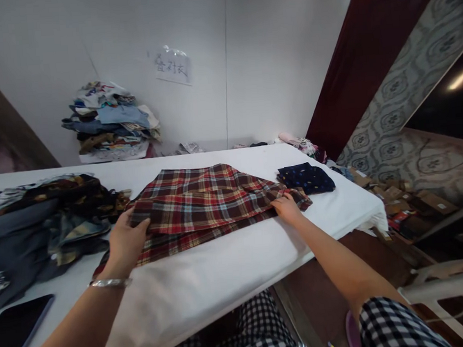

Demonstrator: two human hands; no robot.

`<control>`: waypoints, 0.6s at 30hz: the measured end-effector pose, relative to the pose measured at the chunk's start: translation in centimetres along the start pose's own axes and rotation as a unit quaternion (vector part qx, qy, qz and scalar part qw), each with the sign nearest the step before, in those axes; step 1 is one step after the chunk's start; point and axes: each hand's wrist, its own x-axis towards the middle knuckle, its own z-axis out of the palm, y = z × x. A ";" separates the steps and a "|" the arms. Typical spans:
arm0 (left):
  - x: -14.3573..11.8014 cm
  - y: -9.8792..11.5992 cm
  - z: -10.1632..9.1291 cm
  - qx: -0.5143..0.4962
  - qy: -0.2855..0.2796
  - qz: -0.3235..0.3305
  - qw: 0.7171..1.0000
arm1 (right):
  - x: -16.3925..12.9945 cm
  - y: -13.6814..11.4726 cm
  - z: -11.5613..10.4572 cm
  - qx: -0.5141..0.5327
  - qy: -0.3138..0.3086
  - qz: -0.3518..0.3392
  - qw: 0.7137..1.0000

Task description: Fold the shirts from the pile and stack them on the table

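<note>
A red, brown and white plaid garment [201, 200] lies partly folded across the white table [208, 282]. My left hand [127, 243] rests on its left edge, fingers curled over the folded cloth, a silver bracelet on the wrist. At the right end, my right hand [286, 207] pinches the cloth's edge. Both hands press the garment flat against the table.
A heap of dark mixed clothes [38, 221] lies at the left. A small folded navy dotted cloth [306, 178] sits at the right. A dark tablet [14, 335] lies near the front left. A stack of clothes [109, 121] stands against the wall. Boxes [414, 202] and a plastic stool [448, 279] are to the right.
</note>
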 end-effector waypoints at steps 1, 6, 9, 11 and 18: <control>0.0 -0.2 -0.6 0.098 -0.003 0.023 0.995 | -0.3 -0.2 0.1 0.010 -0.004 -0.014 1.000; -1.3 -2.7 -2.1 0.363 -0.040 0.146 0.919 | -2.1 0.3 0.5 0.042 0.022 -0.027 0.999; -2.5 -3.9 -2.0 0.334 -0.084 0.255 0.903 | -3.1 1.7 0.0 0.015 0.041 -0.011 0.999; -3.0 -4.5 -2.1 0.319 -0.165 0.285 0.889 | -3.6 2.7 -0.5 -0.012 0.035 0.004 0.999; -2.4 -4.7 -2.0 0.343 -0.208 0.285 0.871 | -3.6 4.8 -0.6 -0.073 0.038 0.083 0.993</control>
